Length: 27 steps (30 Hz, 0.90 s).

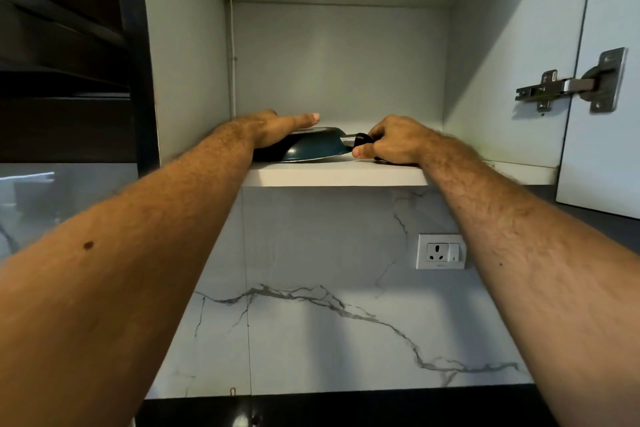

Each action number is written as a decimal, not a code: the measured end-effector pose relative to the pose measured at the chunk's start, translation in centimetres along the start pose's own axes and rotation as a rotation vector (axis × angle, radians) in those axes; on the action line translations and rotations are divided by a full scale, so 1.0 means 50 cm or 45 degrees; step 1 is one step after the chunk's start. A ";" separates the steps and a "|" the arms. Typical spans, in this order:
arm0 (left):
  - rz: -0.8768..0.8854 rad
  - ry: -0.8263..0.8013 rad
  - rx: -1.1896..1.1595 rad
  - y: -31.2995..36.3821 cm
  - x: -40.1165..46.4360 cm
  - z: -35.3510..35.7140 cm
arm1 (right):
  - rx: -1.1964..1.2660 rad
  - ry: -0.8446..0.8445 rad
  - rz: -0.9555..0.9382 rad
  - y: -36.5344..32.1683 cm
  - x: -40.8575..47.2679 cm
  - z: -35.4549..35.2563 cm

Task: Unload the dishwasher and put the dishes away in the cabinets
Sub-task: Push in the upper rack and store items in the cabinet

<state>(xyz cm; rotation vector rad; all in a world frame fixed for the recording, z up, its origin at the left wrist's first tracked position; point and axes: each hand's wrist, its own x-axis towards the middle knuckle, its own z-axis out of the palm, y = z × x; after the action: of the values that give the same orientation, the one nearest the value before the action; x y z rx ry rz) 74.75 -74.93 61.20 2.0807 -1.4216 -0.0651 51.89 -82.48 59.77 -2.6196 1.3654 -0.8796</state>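
Note:
A dark teal frying pan [313,148] lies on the bottom shelf [332,174] of an open white wall cabinet, near the shelf's front edge. My right hand [391,142] grips the pan's black handle [362,139], which points to the right. My left hand [277,126] rests flat on the pan's left rim with straight fingers reaching over its top. Part of the pan's left side is hidden under that hand.
The cabinet door [602,80] stands open at the right on a metal hinge [568,85]. A dark cabinet [65,45] adjoins on the left. Below are a marble backsplash [311,305] with a wall socket [440,251] and a dark counter edge [311,409].

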 end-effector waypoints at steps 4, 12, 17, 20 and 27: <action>0.051 -0.096 0.061 0.004 -0.010 0.006 | -0.026 0.002 0.010 -0.001 -0.008 -0.002; 0.095 -0.147 0.148 0.006 -0.013 0.012 | -0.019 0.052 0.020 -0.002 -0.015 -0.003; 0.100 -0.129 0.119 0.005 -0.008 0.015 | 0.027 0.141 0.024 -0.011 -0.026 -0.004; 0.105 -0.123 0.123 0.006 -0.011 0.015 | 0.030 0.175 0.026 -0.016 -0.034 -0.007; 0.110 -0.103 0.137 0.008 -0.016 0.017 | -0.006 0.182 -0.022 -0.007 -0.032 -0.004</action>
<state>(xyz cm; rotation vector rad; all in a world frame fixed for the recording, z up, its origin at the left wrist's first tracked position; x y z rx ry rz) 73.76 -74.75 60.48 2.1215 -1.5937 -0.0396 51.35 -81.00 59.32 -2.6207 1.3788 -1.0871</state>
